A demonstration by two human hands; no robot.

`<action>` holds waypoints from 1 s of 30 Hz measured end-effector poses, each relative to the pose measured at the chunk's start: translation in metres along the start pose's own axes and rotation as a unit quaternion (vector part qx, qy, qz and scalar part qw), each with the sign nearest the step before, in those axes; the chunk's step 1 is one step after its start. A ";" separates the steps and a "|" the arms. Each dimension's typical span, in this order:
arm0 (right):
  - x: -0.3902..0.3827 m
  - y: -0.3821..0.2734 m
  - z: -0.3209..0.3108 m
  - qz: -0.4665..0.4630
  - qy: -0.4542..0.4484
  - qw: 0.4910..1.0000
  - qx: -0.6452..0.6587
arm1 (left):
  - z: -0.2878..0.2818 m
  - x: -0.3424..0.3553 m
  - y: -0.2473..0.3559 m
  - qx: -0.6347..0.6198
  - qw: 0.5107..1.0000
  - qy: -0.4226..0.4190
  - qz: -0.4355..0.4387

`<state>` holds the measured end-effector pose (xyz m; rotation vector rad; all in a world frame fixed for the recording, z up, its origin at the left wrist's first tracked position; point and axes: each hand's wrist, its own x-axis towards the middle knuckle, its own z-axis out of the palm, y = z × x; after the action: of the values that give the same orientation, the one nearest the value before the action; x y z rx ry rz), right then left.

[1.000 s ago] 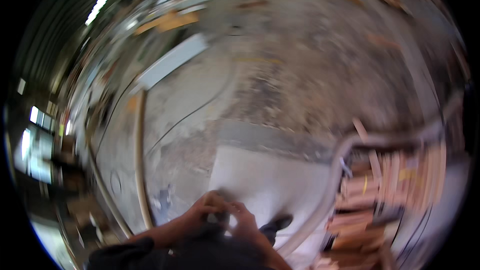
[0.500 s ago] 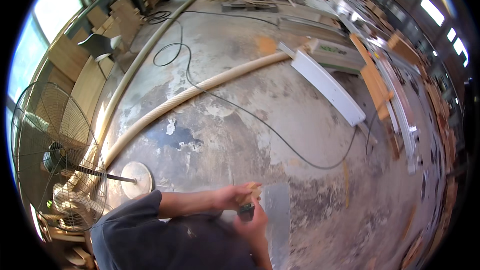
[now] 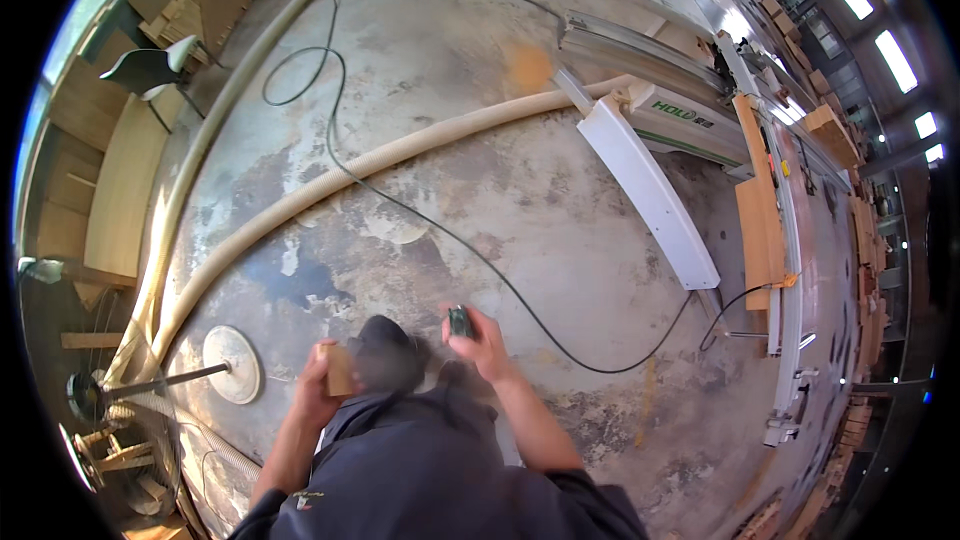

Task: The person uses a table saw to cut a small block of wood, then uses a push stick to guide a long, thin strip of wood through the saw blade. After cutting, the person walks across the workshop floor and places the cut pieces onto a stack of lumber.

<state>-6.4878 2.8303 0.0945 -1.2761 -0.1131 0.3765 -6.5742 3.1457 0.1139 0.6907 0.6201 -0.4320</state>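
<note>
My left hand point(image 3: 318, 376) is closed around a small block of light brown wood point(image 3: 342, 370), held in front of my body at the left. My right hand point(image 3: 481, 344) grips a compact dark green object point(image 3: 459, 321); its kind is too small to make out. The two hands are apart, with my dark shoe point(image 3: 392, 355) showing between them, partly blurred. Below both hands my dark shirt and trousers fill the lower middle of the view.
A ribbed beige hose point(image 3: 400, 146) and a thin black cable point(image 3: 480, 258) cross the concrete floor ahead. At left stands a fan with a round base point(image 3: 232, 364), near a chair point(image 3: 150, 68). A white beam point(image 3: 650, 195) and a long machine point(image 3: 690, 125) extend at right.
My hands were together at the wood block and dark object; they have separated, the left moving left with the block, the right forward with the object. The view has shifted downward.
</note>
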 end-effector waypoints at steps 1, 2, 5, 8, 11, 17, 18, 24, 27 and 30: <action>0.034 -0.008 -0.016 0.025 -0.001 0.999 0.029 | 0.007 0.016 0.013 0.009 1.000 0.015 0.019; 0.063 -0.013 -0.030 0.054 -0.001 0.997 0.058 | 0.009 0.031 0.019 0.015 0.999 0.033 0.034; 0.158 -0.016 -0.098 0.118 -0.021 0.993 0.008 | 0.017 0.109 0.048 0.012 0.996 0.048 0.071; 0.217 0.029 -0.186 0.192 0.074 0.978 0.029 | 0.039 0.201 0.095 -0.038 0.998 0.041 0.022; 0.252 0.040 -0.262 0.327 0.185 0.922 0.097 | 0.124 0.292 0.195 -0.014 0.999 -0.038 0.031; 0.367 0.056 -0.334 0.503 0.079 0.853 -0.117 | 0.293 0.452 0.394 0.040 0.992 -0.072 0.099; 0.382 0.061 -0.339 0.485 0.101 0.860 -0.119 | 0.319 0.480 0.420 0.047 0.991 -0.078 0.097; 0.638 0.041 -0.372 0.487 -0.003 0.856 -0.173 | 0.363 0.673 0.532 -0.027 0.991 -0.112 0.065; 0.790 -0.006 -0.402 0.450 -0.059 0.866 -0.209 | 0.348 0.765 0.591 -0.009 0.997 0.006 0.075; 0.949 -0.079 -0.425 0.416 -0.157 0.859 -0.255 | 0.239 0.838 0.616 -0.117 0.984 0.083 0.105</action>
<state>-5.4621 2.7440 -0.0737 -1.7443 0.0833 1.3790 -5.5215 3.2699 -0.0106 0.5627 0.7341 -0.1023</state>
